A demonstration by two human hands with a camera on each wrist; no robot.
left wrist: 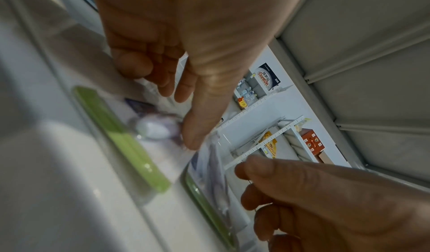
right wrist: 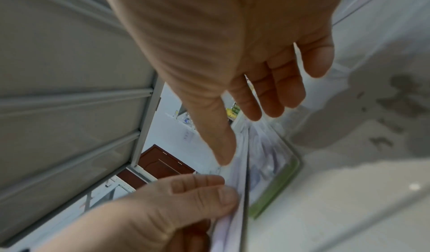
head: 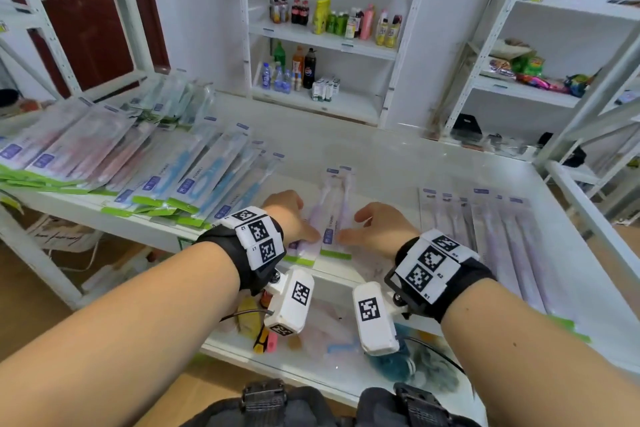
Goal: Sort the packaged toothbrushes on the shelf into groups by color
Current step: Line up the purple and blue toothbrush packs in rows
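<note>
hands flank two purple toothbrush packs (head: 329,218) on the shelf (head: 398,163): left hand (head: 289,215) and right hand (head: 379,225) loosely spread, fingertips touching.

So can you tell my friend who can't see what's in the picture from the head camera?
Two hands, the left hand and the right hand, rest on two purple toothbrush packs lying on a white shelf. Pink packs and blue packs lie to the left, more purple packs to the right.

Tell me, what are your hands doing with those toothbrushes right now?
Left hand and right hand both open, thumbs on two purple packs mid-shelf. Blue packs left, more purple packs right. Nothing in the way.
</note>
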